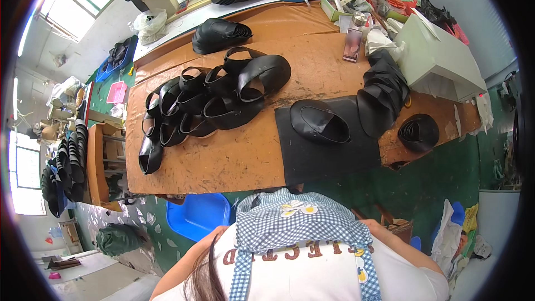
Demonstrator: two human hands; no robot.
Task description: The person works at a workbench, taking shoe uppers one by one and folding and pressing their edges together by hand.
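Nearest to you, a single black leather shoe upper [319, 121] lies flat on a black mat [329, 145] at the table's near edge, centre-right. Nothing touches it.

Your hands aren't in view. Both arms drop below the table edge, behind your checked apron [304, 226], so I can't tell whether they're open, closed or holding anything.

Just right of the mat: a fanned stack of black leather pieces [383, 96], and a smaller nested stack of black pieces [418, 132] near the table's right edge. Left of the mat, a cluster of black strapped shoe uppers [214, 106] spreads across the brown table [223, 161], w/ one more dark stack [218, 34] farther back. A pale green box [440, 58] sits at the far right; a blue stool [199, 214] stands under the table on your left.

Judgement: you look to be between pieces, w/ one upper laid out on the mat and not picked up. The next move prob. calls for bringing a hand up over the table edge to that upper, gripping it by its rim.
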